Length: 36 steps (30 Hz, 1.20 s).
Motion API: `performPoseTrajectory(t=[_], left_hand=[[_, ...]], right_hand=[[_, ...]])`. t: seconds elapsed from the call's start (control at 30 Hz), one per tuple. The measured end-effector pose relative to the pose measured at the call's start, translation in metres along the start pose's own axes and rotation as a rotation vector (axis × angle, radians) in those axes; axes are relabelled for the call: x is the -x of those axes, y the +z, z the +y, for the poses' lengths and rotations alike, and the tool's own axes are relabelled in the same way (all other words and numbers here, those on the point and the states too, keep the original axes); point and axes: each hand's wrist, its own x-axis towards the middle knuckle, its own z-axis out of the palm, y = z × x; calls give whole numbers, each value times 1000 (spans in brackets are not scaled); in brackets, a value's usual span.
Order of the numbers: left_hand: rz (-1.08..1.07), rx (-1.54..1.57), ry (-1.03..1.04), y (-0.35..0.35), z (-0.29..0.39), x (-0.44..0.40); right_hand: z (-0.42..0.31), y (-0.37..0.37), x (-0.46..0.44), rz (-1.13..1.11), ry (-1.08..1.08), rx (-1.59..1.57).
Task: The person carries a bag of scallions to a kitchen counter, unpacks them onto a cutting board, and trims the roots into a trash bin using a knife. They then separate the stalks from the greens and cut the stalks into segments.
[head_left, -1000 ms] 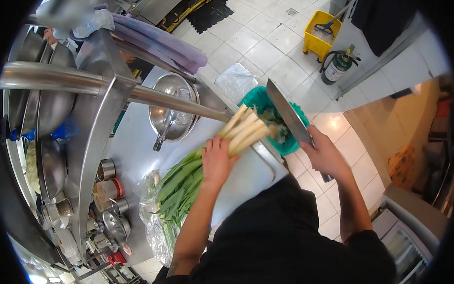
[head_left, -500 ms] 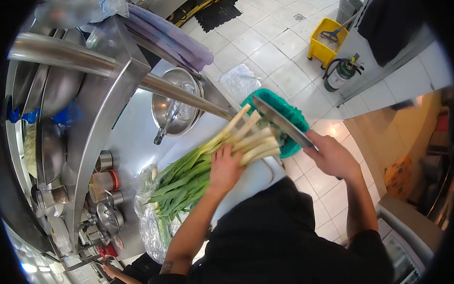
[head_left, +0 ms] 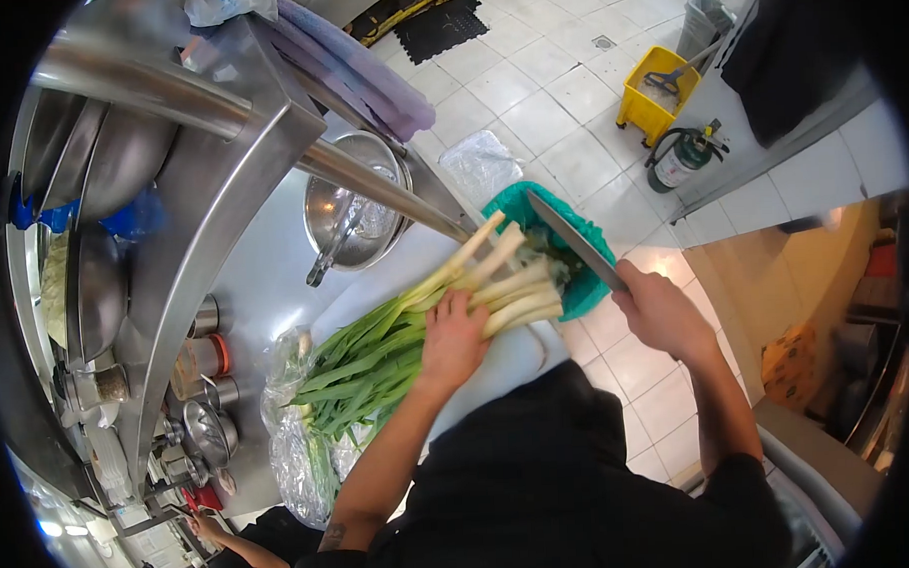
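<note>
My left hand (head_left: 455,346) lies across a bunch of leeks (head_left: 367,352), its fingers curled over the pale stalks. The leeks rest on a white cutting board (head_left: 498,378), green leaves toward the left and white ends overhanging the board's right side. My right hand (head_left: 664,312) grips the handle of a large kitchen knife (head_left: 573,238). Its blade points up and left, beyond the white ends and apart from them. Below the blade is a bin lined with a green bag (head_left: 587,297), with leafy scraps inside. The far ends of some leaves are hidden under plastic.
A metal bowl (head_left: 382,148) with tongs (head_left: 333,243) stands behind the board. Clear plastic wrap (head_left: 299,470) lies left of the leeks. A steel shelf (head_left: 207,208) and pole cross the left side. Another person's arm (head_left: 249,552) shows at lower left. A yellow mop bucket (head_left: 653,97) and extinguisher (head_left: 682,161) stand beyond.
The knife and my right hand have shifted slightly right, away from the stalk ends. My left hand keeps its place on the leeks. The view has tilted a little.
</note>
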Motion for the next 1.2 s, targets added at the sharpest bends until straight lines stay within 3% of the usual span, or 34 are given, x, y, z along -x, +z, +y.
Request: performPoseTrajectory(t=[0.23, 0.3, 0.47, 0.77, 0.83, 0.9, 1.1, 1.13, 1.2], left_hand=[[-46, -47, 51, 0, 1, 2], [-44, -51, 53, 0, 2, 3], [-19, -28, 33, 2, 2, 5], [-38, 303, 58, -12, -22, 1], [-100, 413, -185, -15, -27, -5], [-88, 401, -204, -21, -30, -13], [4, 297, -148, -16, -30, -16], [-14, 304, -167, -17, -29, -15], [-28, 308, -177, -17, -28, -18]], right_hand=[[-26, -6, 5, -76, -108, -183], [-34, -14, 2, -263, -110, -100], [-7, -19, -2, 20, -10, 27], [6, -10, 21, -122, 163, -421], [12, -5, 27, -115, 186, -461], [17, -2, 31, -150, 320, -532], [37, 25, 39, -300, 260, -754], [45, 43, 36, -293, 268, -759], [59, 77, 25, -134, 108, -321]])
